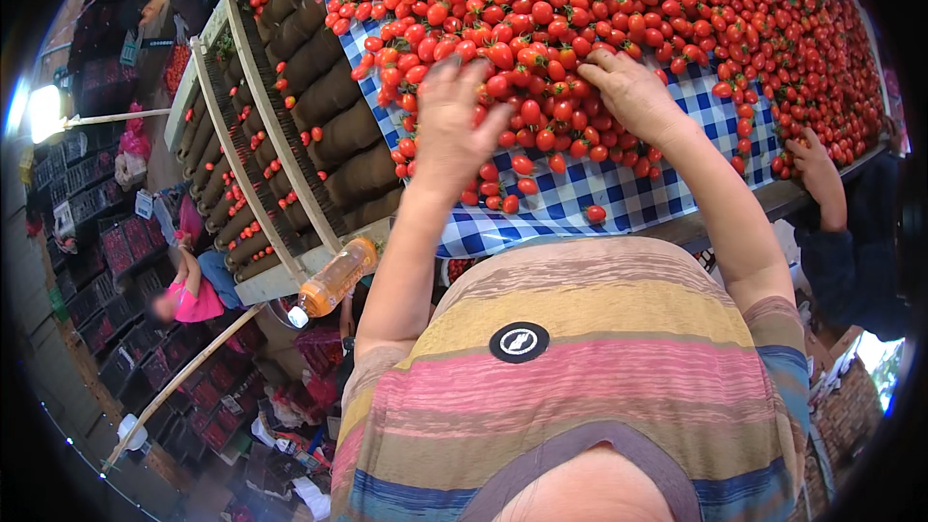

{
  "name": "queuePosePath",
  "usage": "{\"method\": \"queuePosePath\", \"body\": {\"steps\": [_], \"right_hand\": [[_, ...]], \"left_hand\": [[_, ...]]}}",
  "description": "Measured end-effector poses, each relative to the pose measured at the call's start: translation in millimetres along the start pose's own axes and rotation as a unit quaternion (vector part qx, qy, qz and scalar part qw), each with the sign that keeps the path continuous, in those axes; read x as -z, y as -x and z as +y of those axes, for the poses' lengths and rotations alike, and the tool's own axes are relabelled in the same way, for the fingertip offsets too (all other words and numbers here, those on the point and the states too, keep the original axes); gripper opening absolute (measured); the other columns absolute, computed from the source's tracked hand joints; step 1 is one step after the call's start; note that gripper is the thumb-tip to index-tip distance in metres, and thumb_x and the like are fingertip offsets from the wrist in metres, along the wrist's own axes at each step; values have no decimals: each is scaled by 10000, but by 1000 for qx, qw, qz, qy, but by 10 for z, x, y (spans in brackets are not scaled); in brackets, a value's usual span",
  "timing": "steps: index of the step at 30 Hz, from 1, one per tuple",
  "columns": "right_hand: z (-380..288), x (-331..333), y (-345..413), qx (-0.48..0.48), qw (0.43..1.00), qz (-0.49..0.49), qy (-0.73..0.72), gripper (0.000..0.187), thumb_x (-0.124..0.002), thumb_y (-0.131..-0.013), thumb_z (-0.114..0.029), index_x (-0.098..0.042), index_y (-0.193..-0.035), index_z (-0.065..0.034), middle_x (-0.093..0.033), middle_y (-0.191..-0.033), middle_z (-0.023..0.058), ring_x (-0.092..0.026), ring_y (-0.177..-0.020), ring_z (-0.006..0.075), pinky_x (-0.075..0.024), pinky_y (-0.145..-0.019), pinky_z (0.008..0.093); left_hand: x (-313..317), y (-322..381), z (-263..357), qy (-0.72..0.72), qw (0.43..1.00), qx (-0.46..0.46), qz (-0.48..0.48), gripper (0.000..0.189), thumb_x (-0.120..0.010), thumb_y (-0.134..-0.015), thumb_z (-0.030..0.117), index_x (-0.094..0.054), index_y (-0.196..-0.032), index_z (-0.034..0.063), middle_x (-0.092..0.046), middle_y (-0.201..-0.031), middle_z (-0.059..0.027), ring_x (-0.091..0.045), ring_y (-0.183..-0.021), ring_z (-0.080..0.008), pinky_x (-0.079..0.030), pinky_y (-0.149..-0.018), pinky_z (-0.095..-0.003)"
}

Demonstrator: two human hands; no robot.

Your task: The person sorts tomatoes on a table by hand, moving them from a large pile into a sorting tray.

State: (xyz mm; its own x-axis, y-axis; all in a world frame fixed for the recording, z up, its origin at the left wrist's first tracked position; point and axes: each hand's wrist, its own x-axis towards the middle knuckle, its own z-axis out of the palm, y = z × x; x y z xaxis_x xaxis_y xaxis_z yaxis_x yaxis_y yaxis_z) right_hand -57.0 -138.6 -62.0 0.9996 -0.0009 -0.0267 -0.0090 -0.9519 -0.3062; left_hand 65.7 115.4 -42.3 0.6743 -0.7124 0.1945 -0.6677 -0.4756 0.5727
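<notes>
A heap of small red grape tomatoes point(540, 72), several with green calyxes, lies on a blue-and-white checked cloth point(652, 192) before me. My left hand point(457, 119) is over the near left part of the heap, blurred, its fingers and thumb spread. No tomato shows in its grasp. My right hand point(631, 94) rests at the heap's near edge, its fingertips touching tomatoes and its palm turned toward the left. Between the hands the tomatoes lie loose. A single tomato point(595, 214) sits apart on the cloth near the table's front edge.
Left of the cloth stands a brush-roller sorting machine point(319, 98) with scattered tomatoes. An orange drink bottle point(337, 279) is at its near corner. Another person's hand point(818, 167) touches tomatoes at right. At left are a person in pink point(192, 301) and stacked dark crates point(130, 250).
</notes>
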Motion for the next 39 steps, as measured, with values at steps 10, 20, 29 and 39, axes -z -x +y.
{"method": "queuePosePath", "body": {"steps": [10, 20, 29, 39], "right_hand": [[-19, 184, 550, -148, 962, 67, -220, 347, -670, -874, -108, -571, -1196, -24, -619, -1053, 156, -625, -978, 334, -509, -831, 395], [-125, -8, 1156, -274, 941, 28, -197, 317, -669, -886, -157, -521, -1126, -13, -642, -961, 237, -635, -911, 428, -505, -762, 455], [176, 48, 1678, -374, 819, 162, -403, 337, -629, -953, -144, -529, -1248, -15, -664, -1017, 89, -654, -908, 157, -529, -791, 297], [-470, -47, 1329, -366, 314, 200, -853, 371, -573, -968, -107, -450, -1317, -75, -629, -1194, 160, -657, -1002, 287, -554, -906, 431]], "left_hand": [[-125, -218, -354, -190, 981, -39, 16, 376, -709, -858, 300, -668, -1214, 187, -555, -1322, -170, -485, -1257, -363, -394, -1038, -514], [-534, 206, 470, -84, 979, -26, -185, 449, -788, -753, 319, -598, -1062, 54, -609, -1009, -143, -600, -987, -331, -552, -751, -424], [-490, 387, 503, -111, 947, -27, -300, 291, -757, -769, 208, -657, -1038, 160, -537, -1185, -116, -542, -1068, -322, -550, -795, -425], [-126, 67, 257, 170, 942, 129, -259, 291, -769, -809, 170, -657, -1033, 22, -535, -1147, -127, -620, -944, -241, -512, -860, -347]]}}
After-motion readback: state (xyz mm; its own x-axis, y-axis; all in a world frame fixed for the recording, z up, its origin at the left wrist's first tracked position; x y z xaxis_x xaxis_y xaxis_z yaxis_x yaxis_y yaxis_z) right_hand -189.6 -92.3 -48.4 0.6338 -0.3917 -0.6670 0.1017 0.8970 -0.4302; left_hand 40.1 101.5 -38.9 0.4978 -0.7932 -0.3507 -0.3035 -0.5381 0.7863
